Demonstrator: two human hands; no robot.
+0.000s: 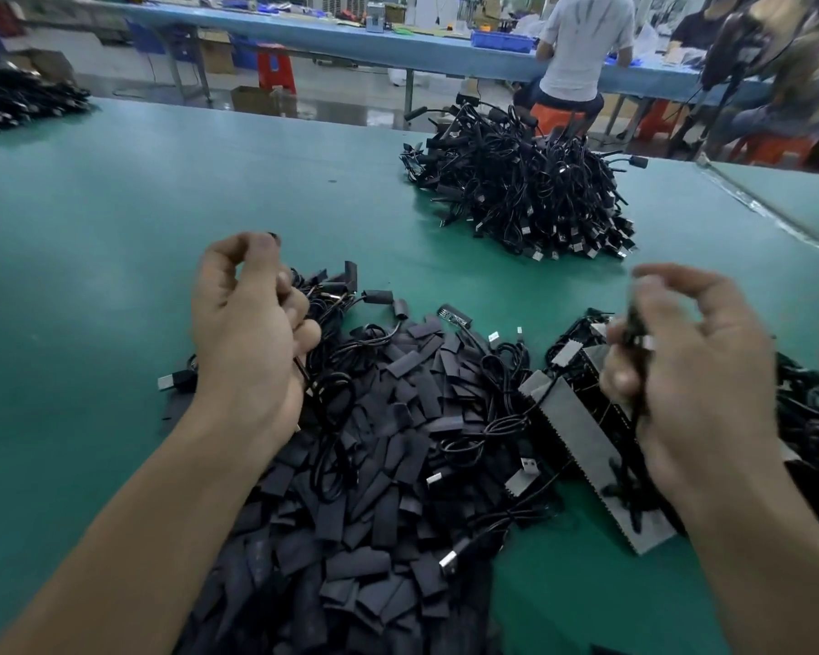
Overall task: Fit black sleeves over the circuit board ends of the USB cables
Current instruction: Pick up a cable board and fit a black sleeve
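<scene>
A broad heap of flat black sleeves [374, 465] covers the green table in front of me. My left hand [247, 333] hovers over its left side, fingers curled round a bunch of black USB cables [332, 300] that trail off to the right. My right hand [686, 366] is raised at the right and pinches a single black cable [634, 323], which hangs down in motion blur. One bare circuit board end [455, 318] lies on the heap's far edge. Loose USB plugs [528, 465] stick out of the heap.
A large pile of cables [526, 196] stands at the far right of the green table [162, 205]. A grey serrated strip holding cables [582, 432] lies under my right hand. Another cable pile [15, 101] sits far left. Seated people work at a blue bench beyond.
</scene>
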